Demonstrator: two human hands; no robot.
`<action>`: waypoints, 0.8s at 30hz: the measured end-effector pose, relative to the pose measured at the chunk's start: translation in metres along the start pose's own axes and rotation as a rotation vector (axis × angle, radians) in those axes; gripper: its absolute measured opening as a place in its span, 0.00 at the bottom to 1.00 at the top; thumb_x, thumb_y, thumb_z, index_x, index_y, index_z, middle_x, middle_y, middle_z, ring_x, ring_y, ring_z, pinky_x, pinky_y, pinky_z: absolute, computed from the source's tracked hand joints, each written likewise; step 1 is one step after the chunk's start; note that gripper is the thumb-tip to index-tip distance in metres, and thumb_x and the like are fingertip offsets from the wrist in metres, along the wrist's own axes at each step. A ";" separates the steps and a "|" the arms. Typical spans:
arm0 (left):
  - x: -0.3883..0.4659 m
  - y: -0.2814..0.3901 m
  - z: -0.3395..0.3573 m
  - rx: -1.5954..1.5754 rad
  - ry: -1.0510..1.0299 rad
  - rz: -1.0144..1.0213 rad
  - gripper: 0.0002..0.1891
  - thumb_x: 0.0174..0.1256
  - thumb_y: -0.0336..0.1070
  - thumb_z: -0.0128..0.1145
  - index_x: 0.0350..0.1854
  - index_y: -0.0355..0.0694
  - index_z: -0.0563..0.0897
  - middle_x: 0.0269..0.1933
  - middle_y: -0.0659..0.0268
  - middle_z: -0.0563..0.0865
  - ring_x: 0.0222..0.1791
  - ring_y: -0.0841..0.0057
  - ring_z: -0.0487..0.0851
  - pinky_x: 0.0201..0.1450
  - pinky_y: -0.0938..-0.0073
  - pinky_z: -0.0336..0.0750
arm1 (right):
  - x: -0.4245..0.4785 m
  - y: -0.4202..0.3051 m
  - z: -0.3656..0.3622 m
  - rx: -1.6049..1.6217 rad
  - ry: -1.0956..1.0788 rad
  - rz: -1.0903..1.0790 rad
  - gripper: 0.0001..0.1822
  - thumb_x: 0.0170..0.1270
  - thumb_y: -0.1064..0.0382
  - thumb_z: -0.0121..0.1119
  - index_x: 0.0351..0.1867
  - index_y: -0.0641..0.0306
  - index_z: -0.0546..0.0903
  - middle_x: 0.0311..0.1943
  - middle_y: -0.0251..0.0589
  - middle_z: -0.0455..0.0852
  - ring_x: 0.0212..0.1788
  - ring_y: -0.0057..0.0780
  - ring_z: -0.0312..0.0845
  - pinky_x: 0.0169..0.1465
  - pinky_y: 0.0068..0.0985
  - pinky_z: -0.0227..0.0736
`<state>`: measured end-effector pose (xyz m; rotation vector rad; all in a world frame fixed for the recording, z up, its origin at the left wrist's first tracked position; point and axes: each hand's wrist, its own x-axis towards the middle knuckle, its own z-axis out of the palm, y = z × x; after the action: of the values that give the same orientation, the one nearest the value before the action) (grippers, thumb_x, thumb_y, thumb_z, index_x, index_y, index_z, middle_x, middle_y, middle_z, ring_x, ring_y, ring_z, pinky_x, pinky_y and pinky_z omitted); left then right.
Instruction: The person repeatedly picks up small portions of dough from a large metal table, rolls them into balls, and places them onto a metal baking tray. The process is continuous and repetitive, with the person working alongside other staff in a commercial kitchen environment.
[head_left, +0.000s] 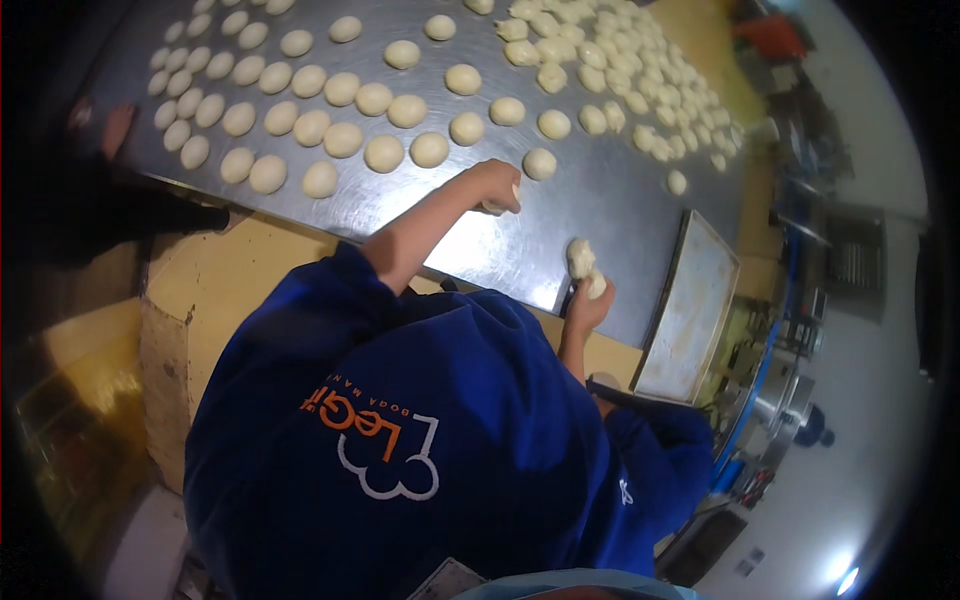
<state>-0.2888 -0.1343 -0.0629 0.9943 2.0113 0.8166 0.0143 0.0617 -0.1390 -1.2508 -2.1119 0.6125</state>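
My left hand (496, 184) is curled around a dough ball (495, 208) that mostly hides under the fingers, low over the steel table (480, 247). Close beyond its knuckles sits a smooth round dough ball (539, 163). Near the table's front edge, my right hand (592, 304) grips a small lump of dough (596, 284). A rougher, uneven dough piece (580, 257) lies against that lump. Beside the right fingers shows a narrow dark thing (567, 296), too unclear to name.
Rows of rounded dough balls (311, 127) cover the left side of the table. A crowd of rougher dough pieces (637, 67) lies at the far right. A metal baking tray (690, 307) stands at the right end. Another person's hand (118, 129) is at the left edge.
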 end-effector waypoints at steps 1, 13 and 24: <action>-0.018 -0.001 -0.010 -0.026 0.075 0.042 0.25 0.50 0.32 0.68 0.55 0.40 0.81 0.47 0.51 0.87 0.48 0.53 0.87 0.51 0.56 0.81 | -0.002 0.004 -0.001 0.004 0.009 0.001 0.24 0.58 0.57 0.67 0.55 0.63 0.82 0.52 0.49 0.85 0.55 0.50 0.83 0.62 0.41 0.75; -0.184 -0.100 -0.024 0.320 0.511 -0.145 0.39 0.49 0.31 0.70 0.68 0.46 0.71 0.58 0.54 0.77 0.58 0.52 0.79 0.61 0.54 0.76 | -0.010 -0.002 0.001 -0.130 0.062 -0.011 0.24 0.64 0.51 0.67 0.57 0.63 0.82 0.52 0.51 0.87 0.53 0.49 0.85 0.58 0.40 0.77; -0.173 -0.026 0.007 0.408 0.761 -0.049 0.40 0.55 0.41 0.73 0.73 0.45 0.72 0.69 0.55 0.72 0.70 0.55 0.69 0.70 0.52 0.66 | 0.029 0.031 -0.011 0.160 -0.188 0.086 0.16 0.61 0.58 0.67 0.47 0.66 0.85 0.38 0.44 0.90 0.42 0.37 0.87 0.50 0.33 0.80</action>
<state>-0.2181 -0.2906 -0.0297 0.9200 2.9314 0.8551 0.0296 0.1021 -0.1438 -1.2408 -2.1187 0.9504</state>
